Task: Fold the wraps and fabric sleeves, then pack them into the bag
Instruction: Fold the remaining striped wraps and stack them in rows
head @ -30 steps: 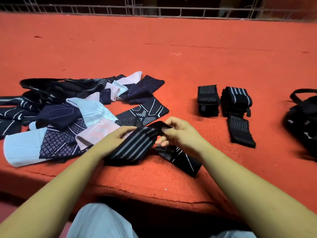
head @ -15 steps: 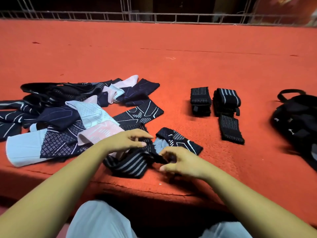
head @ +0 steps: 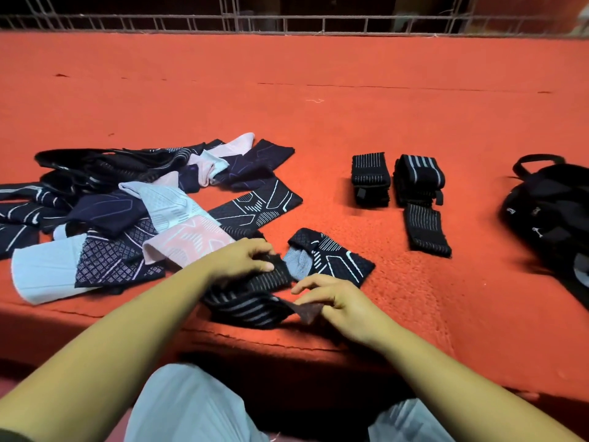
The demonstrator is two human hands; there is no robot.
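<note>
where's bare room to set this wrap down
Bare carpet: between the folded wraps and the bag, and beyond everything to the railing. Crowded: the sleeve pile at left, the near edge where left hand and right hand grip the striped wrap.

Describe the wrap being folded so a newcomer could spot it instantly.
On the red carpeted ledge, look at the near edge, right of the sleeve pile. The striped wrap lies between both hands: the left hand holds its far end, the right hand pinches its plain tab. Unlike the patterned sleeves around it, it bears straight grey stripes.
</note>
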